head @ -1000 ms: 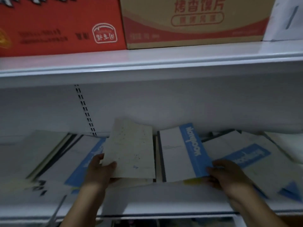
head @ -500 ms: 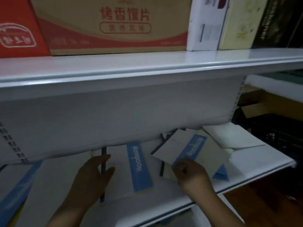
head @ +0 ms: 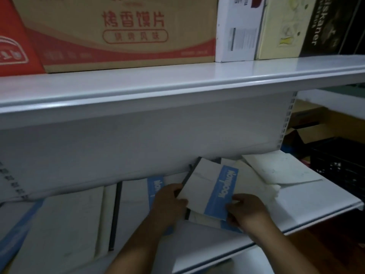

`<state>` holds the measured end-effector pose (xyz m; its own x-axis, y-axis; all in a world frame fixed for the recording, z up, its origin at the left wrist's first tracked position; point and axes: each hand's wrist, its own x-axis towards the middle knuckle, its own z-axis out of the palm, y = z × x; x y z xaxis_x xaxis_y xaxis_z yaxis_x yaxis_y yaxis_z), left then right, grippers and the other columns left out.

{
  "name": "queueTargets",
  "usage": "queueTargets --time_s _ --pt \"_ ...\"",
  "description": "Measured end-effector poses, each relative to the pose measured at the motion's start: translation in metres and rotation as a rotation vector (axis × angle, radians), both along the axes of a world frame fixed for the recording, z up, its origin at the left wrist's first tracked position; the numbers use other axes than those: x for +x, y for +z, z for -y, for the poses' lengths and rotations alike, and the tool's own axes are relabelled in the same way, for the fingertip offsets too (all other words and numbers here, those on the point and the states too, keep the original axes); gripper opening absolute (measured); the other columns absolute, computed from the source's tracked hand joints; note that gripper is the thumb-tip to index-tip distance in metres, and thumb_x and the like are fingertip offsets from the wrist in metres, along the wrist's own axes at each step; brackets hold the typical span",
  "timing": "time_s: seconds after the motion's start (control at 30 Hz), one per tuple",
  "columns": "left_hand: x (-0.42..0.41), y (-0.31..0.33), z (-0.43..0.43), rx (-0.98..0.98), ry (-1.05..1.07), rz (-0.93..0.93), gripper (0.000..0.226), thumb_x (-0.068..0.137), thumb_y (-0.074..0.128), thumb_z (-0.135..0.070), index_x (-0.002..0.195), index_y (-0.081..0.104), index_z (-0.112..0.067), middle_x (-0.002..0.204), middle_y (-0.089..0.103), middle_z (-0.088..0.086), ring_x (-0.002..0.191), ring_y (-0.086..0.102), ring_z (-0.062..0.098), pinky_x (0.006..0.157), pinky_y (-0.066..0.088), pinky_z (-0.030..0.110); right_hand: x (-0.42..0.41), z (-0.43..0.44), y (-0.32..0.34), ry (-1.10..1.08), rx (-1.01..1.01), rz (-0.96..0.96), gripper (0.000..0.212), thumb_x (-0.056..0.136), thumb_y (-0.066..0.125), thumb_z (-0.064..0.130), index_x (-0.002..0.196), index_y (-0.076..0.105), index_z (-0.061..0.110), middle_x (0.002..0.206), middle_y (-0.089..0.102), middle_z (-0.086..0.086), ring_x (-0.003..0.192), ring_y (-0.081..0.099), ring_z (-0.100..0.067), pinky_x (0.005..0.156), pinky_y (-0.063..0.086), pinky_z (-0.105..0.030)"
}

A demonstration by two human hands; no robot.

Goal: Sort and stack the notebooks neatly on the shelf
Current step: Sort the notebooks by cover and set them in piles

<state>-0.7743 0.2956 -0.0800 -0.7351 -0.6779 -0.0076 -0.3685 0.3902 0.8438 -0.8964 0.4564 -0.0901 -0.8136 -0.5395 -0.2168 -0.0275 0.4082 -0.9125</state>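
The blue-banded notebook [head: 203, 186] sits skewed over other notebooks on the lower shelf [head: 316, 196]. The left hand [head: 169, 202] grips its left, dark-spined edge, fingers curled round it. The right hand [head: 246, 210] pinches its near edge at the blue band. Just right of it lies a cream notebook [head: 280, 169]. Just left is a second banded notebook [head: 156, 184], partly under the left hand.

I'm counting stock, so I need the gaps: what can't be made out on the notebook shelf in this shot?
Head view:
Far ends of the notebooks: hidden by the white panel beneath the upper shelf.
What lies under the blue-banded notebook: covered by it, the left hand and right hand.
Left notebooks: blurred, cut by the left edge; count unclear.
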Motion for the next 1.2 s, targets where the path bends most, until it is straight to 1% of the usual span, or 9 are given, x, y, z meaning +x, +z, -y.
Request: queueTargets --time_s 0.1,0.23,0.33,0.43,0.53,0.73,0.87,1.07,1.2 --pt "0.05 0.008 0.018 -0.096 0.142 0.038 0.032 0.077 0.072 -0.02 0.108 0.066 -0.019 0.085 0.058 -0.015 0.073 0.052 -0.004 0.061 0.04 0.006 0.013 0.021 0.005 0.126 -0.029 0.091 0.037 0.082 0.062 -0.002 0.115 0.056 0.013 0.04 0.059 -0.003 0.038 0.052 -0.016 0.038 0.038 -0.021" --pt "0.111 0.016 0.035 -0.22 0.283 0.254 0.037 0.077 0.07 -0.031 0.113 0.065 -0.021 0.098 0.058 -0.008 0.086 0.055 0.008 0.078 0.04 0.019 0.045 0.065 -0.002 0.338 0.023 -0.173 0.013 0.082 0.06 0.004 0.092 0.067 -0.001 0.054 0.063 -0.005 0.048 0.055 -0.012 0.054 0.046 -0.028" --pt "0.129 0.009 0.042 -0.238 0.351 0.364 0.037 0.075 0.072 -0.033 0.109 0.066 -0.021 0.116 0.056 0.001 0.098 0.06 0.018 0.088 0.049 0.028 0.062 0.087 -0.006 0.389 0.021 -0.202 0.026 0.081 0.059 0.008 0.096 0.063 -0.012 0.083 0.069 -0.028 0.064 0.058 -0.018 0.061 0.048 -0.028" --pt "0.132 -0.002 0.04 -0.256 0.393 0.395 0.042 0.072 0.074 -0.032 0.11 0.065 -0.02 0.127 0.045 0.007 0.109 0.056 0.025 0.096 0.047 0.033 0.065 0.091 -0.008 0.393 0.044 -0.225 0.023 0.082 0.06 0.015 0.1 0.067 0.003 0.095 0.072 -0.015 0.08 0.068 -0.022 0.069 0.056 -0.033" --pt "0.12 -0.008 0.037 -0.299 0.379 0.343 0.047 0.075 0.071 -0.033 0.12 0.059 -0.022 0.133 0.043 0.008 0.117 0.051 0.027 0.101 0.043 0.036 0.057 0.077 -0.002 0.33 0.059 -0.241 0.022 0.086 0.058 0.027 0.106 0.063 0.024 0.104 0.068 -0.004 0.093 0.067 -0.022 0.077 0.053 -0.03" --pt "0.043 -0.003 0.01 -0.252 0.114 0.175 0.035 0.073 0.074 -0.03 0.104 0.06 -0.026 0.105 0.05 0.003 0.106 0.058 0.029 0.088 0.044 0.034 0.006 0.018 0.001 0.076 0.006 -0.256 0.003 0.088 0.058 0.023 0.086 0.059 0.026 0.084 0.063 0.004 0.075 0.061 -0.015 0.075 0.051 -0.024" --pt "-0.026 -0.002 -0.017 -0.269 -0.026 0.14 0.037 0.077 0.072 -0.022 0.112 0.063 -0.017 0.119 0.058 0.008 0.112 0.055 0.023 0.091 0.04 0.029 -0.046 -0.04 -0.01 -0.267 -0.079 -0.228 0.008 0.086 0.06 0.014 0.082 0.062 0.021 0.075 0.063 0.001 0.072 0.058 -0.017 0.069 0.049 -0.022" --pt "-0.094 0.0 -0.035 -0.322 -0.138 0.394 0.066 0.083 0.06 -0.042 0.139 0.035 -0.02 0.145 0.037 0.004 0.133 0.035 0.021 0.106 0.034 0.03 -0.113 -0.071 -0.016 -0.296 0.188 -0.439 0.038 0.088 0.055 0.015 0.125 0.053 0.022 0.126 0.05 0.001 0.104 0.059 -0.017 0.084 0.04 -0.018" --pt "-0.104 0.001 -0.037 -0.347 -0.123 0.477 0.074 0.078 0.062 -0.049 0.139 0.033 -0.019 0.143 0.04 0.004 0.13 0.04 0.021 0.105 0.037 0.031 -0.135 -0.059 -0.025 -0.1 0.554 -0.566 0.046 0.089 0.041 0.015 0.133 0.042 0.028 0.127 0.045 0.0 0.109 0.052 -0.019 0.084 0.046 -0.027"
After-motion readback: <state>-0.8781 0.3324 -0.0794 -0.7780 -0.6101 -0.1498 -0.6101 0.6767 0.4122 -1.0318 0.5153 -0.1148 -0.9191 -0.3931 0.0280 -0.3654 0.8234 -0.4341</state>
